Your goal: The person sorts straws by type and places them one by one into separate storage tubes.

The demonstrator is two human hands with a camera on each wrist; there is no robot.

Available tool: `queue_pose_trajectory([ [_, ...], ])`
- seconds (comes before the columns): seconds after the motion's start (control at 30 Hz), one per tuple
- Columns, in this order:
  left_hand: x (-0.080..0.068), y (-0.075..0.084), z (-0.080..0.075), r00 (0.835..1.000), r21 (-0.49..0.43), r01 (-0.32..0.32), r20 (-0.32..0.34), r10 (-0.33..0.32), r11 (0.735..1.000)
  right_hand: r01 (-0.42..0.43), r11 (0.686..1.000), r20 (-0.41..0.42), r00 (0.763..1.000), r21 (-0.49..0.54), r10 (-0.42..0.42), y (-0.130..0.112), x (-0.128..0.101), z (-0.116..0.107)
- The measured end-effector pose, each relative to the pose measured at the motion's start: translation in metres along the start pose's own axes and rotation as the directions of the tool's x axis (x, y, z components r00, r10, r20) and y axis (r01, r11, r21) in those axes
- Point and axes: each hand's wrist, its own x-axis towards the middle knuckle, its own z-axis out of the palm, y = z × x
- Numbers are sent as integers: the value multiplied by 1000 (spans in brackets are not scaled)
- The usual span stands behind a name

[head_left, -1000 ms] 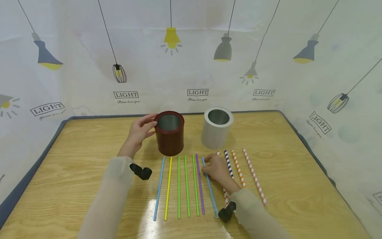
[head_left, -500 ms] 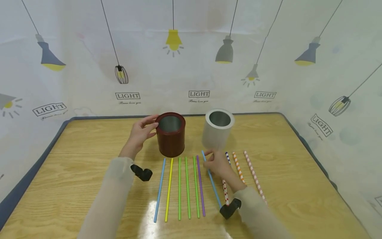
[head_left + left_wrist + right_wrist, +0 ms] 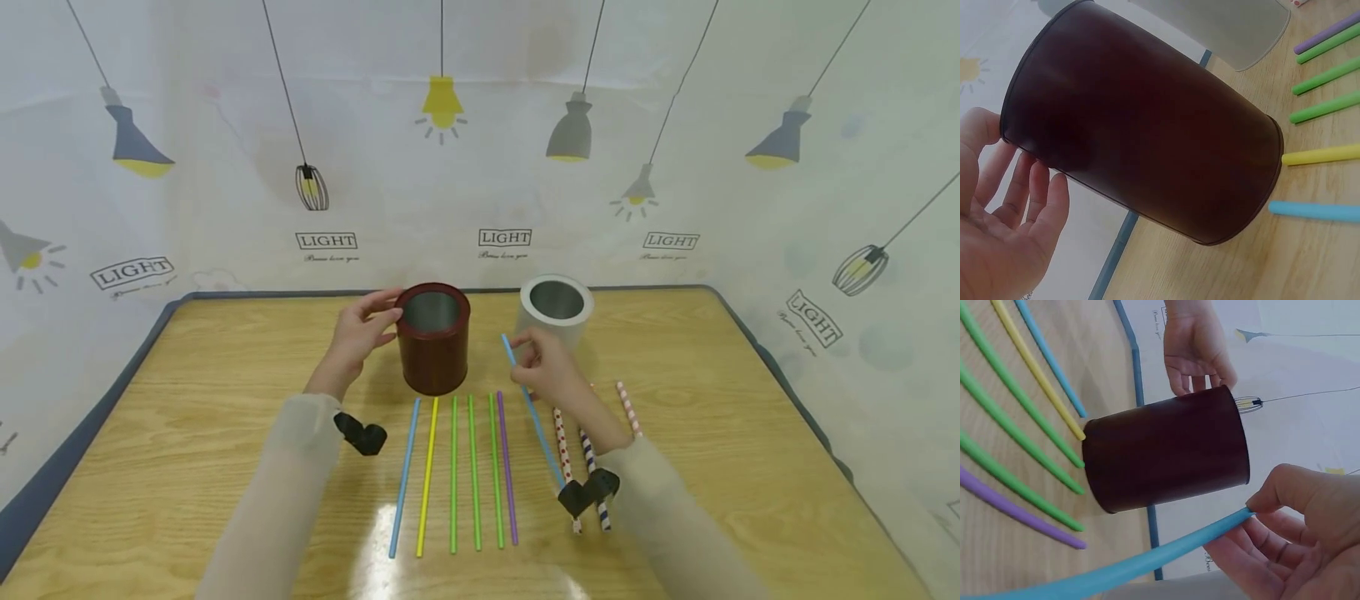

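Note:
My right hand [image 3: 551,367] pinches a light blue straw [image 3: 542,433] near its top end, between thumb and fingers. The straw slants up from the table, close in front of a white can [image 3: 576,333] that the hand partly covers. My left hand [image 3: 354,340] touches the upper left side of a dark red can [image 3: 433,367], thumb by the rim and fingers along the wall, as the left wrist view shows. Both cans stand upright with open tops. In the right wrist view the blue straw [image 3: 1166,550] runs from the fingertips past the red can.
In front of the red can lie plain straws: blue [image 3: 405,479], yellow [image 3: 427,479], several green [image 3: 474,475] and purple [image 3: 507,471]. Patterned straws, red-dotted [image 3: 562,446], blue-striped [image 3: 588,450] and pink-striped [image 3: 628,407], lie partly under the right arm. A printed curtain [image 3: 405,200] hangs behind the table.
My right hand has lifted the blue straw's top end off the table and carried it up and away toward the white can. My left hand stays at the red can.

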Motion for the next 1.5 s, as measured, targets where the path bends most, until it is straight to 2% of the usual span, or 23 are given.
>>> queue_pose_trajectory([
  [0.23,1,0,1,1000,0,0,1,0,1000,121,992,-13,993,-43,-121,-53,6,-12],
  [0.33,2,0,2,1000,-4,-1,3,1,1000,167,985,-14,986,-47,-168,-54,16,-15],
  [0.6,1,1,1,1000,6,9,3,-9,1000,189,982,-26,982,26,-189,-31,56,-17],
  [0.83,0,1,0,1000,7,11,-5,-11,1000,202,976,-42,979,85,-199,-48,78,-17],
  [1.03,0,1,-3,1000,0,6,-9,-6,1000,247,961,-103,966,123,-235,-65,97,-13],
  [1.27,0,0,-3,1000,3,-2,0,2,1000,298,944,-158,948,139,-276,-104,97,-9],
  [1.37,0,0,-3,1000,2,-8,4,8,1000,323,935,-175,939,143,-298,-111,103,-7],
  [1.5,1,1,-2,1000,0,-17,6,17,1000,337,929,-181,934,152,-309,-109,119,-7],
])
